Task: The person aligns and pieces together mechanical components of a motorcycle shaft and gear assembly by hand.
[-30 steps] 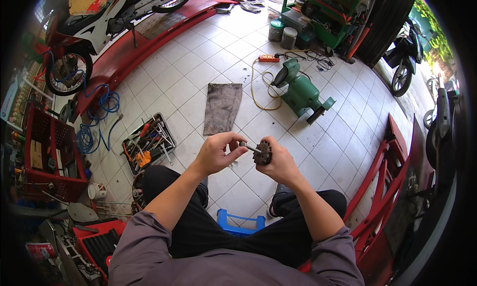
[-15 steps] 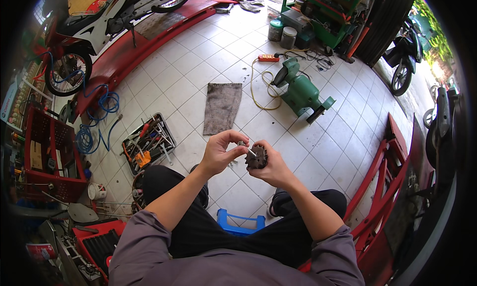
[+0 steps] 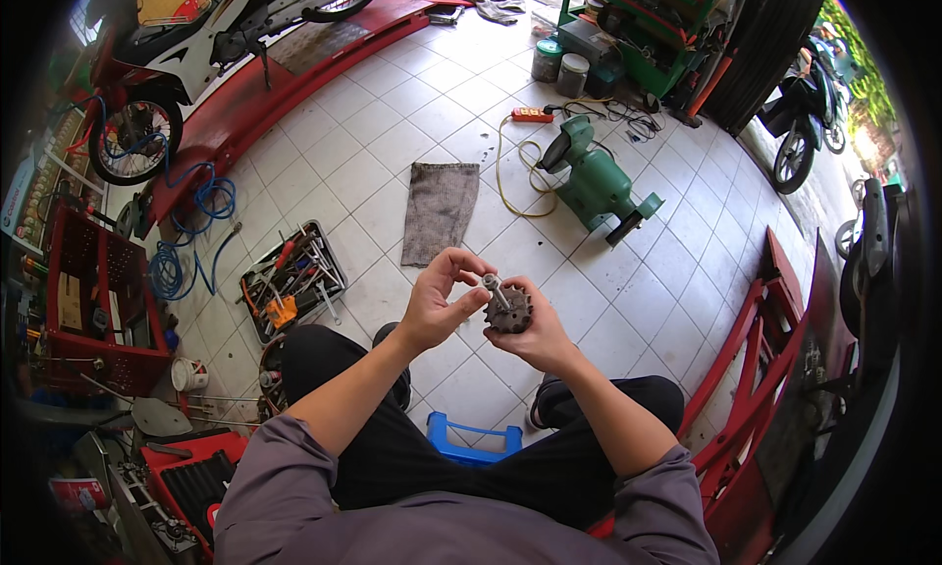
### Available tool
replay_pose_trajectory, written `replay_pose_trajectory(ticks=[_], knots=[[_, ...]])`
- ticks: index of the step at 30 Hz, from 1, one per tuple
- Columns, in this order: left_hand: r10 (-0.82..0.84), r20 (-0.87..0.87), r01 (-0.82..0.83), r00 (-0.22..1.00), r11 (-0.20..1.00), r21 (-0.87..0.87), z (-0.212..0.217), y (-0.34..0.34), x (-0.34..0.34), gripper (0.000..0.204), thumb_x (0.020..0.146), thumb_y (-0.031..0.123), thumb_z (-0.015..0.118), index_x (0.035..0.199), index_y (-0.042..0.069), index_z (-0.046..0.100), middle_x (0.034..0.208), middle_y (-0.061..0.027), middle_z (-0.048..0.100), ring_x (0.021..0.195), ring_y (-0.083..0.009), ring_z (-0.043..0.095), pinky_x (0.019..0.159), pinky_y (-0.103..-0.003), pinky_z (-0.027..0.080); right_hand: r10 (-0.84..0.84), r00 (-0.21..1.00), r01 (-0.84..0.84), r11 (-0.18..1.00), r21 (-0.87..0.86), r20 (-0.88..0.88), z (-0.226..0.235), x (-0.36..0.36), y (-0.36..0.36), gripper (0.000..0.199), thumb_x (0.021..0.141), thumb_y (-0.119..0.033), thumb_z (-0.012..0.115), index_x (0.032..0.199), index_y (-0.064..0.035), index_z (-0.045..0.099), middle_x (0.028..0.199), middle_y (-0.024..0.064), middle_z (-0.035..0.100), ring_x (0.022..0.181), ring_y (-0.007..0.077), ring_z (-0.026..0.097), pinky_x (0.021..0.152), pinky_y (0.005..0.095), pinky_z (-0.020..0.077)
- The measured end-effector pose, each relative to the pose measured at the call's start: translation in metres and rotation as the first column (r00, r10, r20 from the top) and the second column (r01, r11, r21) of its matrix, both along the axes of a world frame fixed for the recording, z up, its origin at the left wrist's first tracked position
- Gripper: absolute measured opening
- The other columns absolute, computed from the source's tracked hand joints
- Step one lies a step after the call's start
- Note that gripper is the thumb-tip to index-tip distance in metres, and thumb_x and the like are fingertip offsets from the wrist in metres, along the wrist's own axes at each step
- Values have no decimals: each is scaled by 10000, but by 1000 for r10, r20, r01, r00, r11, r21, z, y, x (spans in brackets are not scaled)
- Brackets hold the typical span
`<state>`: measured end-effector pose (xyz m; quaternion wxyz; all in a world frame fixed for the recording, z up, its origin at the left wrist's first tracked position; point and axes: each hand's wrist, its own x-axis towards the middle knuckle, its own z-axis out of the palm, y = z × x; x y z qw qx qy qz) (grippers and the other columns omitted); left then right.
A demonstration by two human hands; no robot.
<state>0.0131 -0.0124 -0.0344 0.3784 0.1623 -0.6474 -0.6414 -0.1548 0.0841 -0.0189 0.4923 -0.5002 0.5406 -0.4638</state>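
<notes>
In front of my knees, my right hand [image 3: 542,341] grips a dark, toothed metal sprocket [image 3: 509,320] by its edge, tilted up toward me. A shiny bolt [image 3: 499,294] stands out of the sprocket's middle, its head uppermost. My left hand [image 3: 444,298] has thumb and forefinger closed at the bolt's head; its other fingers are curled behind. How deep the bolt sits inside the sprocket cannot be seen.
A grey rag [image 3: 438,215] lies on the tiled floor ahead, left of a green bench grinder [image 3: 601,180]. At the left are a tool tray [image 3: 292,280] and a coiled blue hose [image 3: 175,270]. A blue stool [image 3: 475,439] is between my legs; a red metal frame [image 3: 736,359] stands right.
The bolt has tipped more upright and shows its head toward me. My left fingers have shifted slightly about the head, and the right hand has turned the sprocket a little.
</notes>
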Motion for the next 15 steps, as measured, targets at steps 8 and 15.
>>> replay_pose_trajectory(ticks=[8,15], knots=[[-338,-39,338,940,915,222,-9,24,-18,1163,694,649,717,1508,83,109,1413,-180,384,1312,-290,397,1093,-404,286,-148,975,187,950,-249,168,-1,2,4,550,741,-33,772,1174,-38,432,1032,62,602,922,136,612,827,276,509],[-362,-62,363,930,882,301,-19,35,-27,1033,703,324,833,1486,125,191,1190,-107,535,1128,-196,528,976,-344,412,-244,906,322,928,-189,346,2,1,16,523,758,-49,745,1175,-37,429,1030,43,547,877,125,582,806,263,491]])
